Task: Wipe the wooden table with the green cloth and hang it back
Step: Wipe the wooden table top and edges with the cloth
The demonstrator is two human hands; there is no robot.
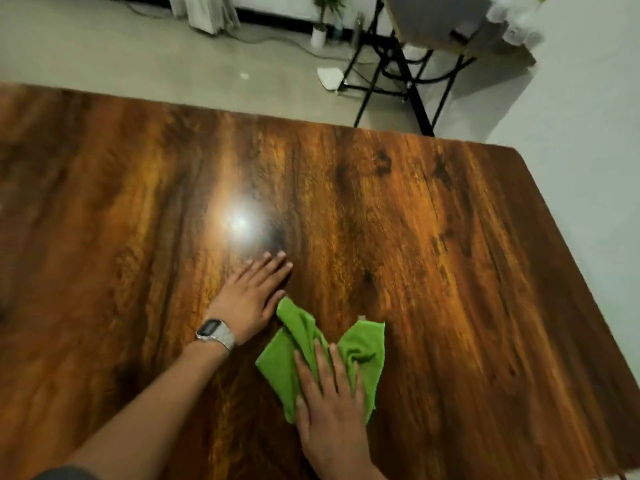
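Green cloth (322,355) lies on the bench (450,254), near my edge, a bit right of centre. It's soft, fuzzy microfibre, bunched into folds w/ one pointed corner sticking up-left and a squarer flap to the right, so the outline reads roughly like a butterfly. A tiny pale tag shows at its top edge.

My right hand (329,410) is pressed flat on the cloth's lower half, fingers spread and straight, palm down, not clenched around it, just pinning it to the wood. My left hand (251,296) is flat on bare bench just left of the cloth, fingers together and stretched fwd, holding nothing; the thumb side nearly touches the cloth's pointed corner. On that wrist: a metal-band watch (214,332) w/ a small rectangular digital face.

Bench top is glossy dark-brown wood grain w/ orange streaks and a few dark knots, smooth enough to throw back a bright round glare spot above my left fingers. Far right corner is rounded.

Beyond it: matte grey floor (121,53), a black metal folding frame (398,74) w/ thin crossed legs, a small white pot w/ a plant (320,29), pale curtain hem (207,12), and a cable trailing on the floor. Background is blurred.
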